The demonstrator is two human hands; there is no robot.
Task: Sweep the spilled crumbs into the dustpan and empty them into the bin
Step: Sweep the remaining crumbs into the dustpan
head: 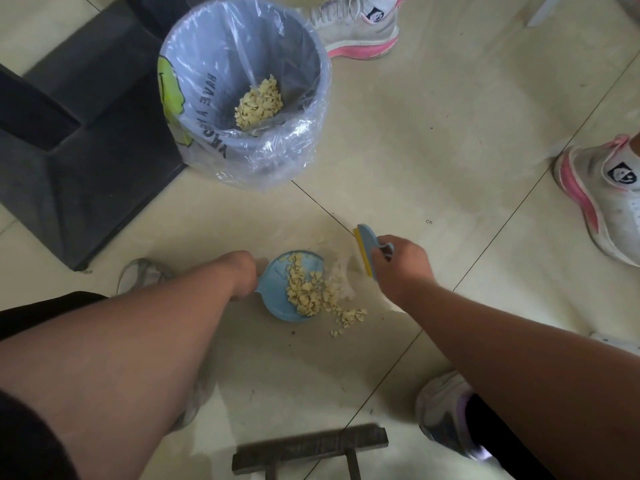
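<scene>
The left hand [242,273] is closed around the handle of a small blue dustpan [277,299], which lies flat on the floor with its open mouth turned to the right. The right hand [398,268] is wrapped tight around the back of a small blue hand brush [367,244] with a yellow band; its pale bristles point down and toward the dustpan and look blurred just beside the pan's mouth. A heap of pale yellow crumbs [308,292] lies inside the dustpan near its edge, and some more crumbs are spread on the beige tiled floor [450,116] just outside the pan, at its lower right. Farther up stands a grey bin [311,64] lined with a clear plastic bag [256,161], and another pile of the same crumbs lies at its bottom. The bin stands against a dark grey piece of furniture [86,150] on the left. White sneakers with pink soles [360,26] of another person are at the top and at the right edge. A dark metal bar [311,445] shows at the bottom
</scene>
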